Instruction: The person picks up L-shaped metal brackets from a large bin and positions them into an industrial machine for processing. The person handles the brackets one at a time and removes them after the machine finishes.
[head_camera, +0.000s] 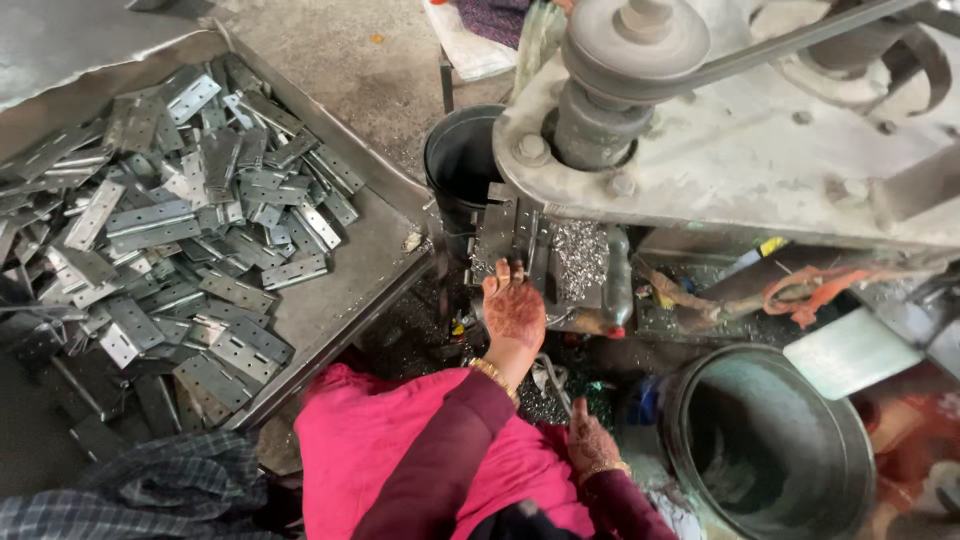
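Head view, looking down past our knees. Our left hand (513, 312) reaches forward to the press bed (520, 240), fingers close together and pressed flat on a small metal plate (503, 232) that lies under the machine head; the plate itself is largely hidden by the fingertips. Our right hand (592, 440) rests low near our lap with fingers loosely curled, and we cannot tell whether it holds anything.

Beside the left hand, a patch of bright metal shavings (578, 258) covers the bed. Above it stands the machine (740, 150), with a grey pulley (635, 40) and a dark belt (790, 45) running off toward the right. Behind the bed, a dark bucket (462, 165) stands on the floor.

Further out, a sheet-metal tray (350, 290) holds a loose heap of flat punched plates (180, 220), spreading from its far left corner toward its near edge. At the lower right stands a large open metal drum (770, 440).

We judge that the step goes well when the plate is seated square against the stops, held flat with the fingertips kept at its near edge, clear of the tool above, and when shavings are brushed away so the plate does not rock.
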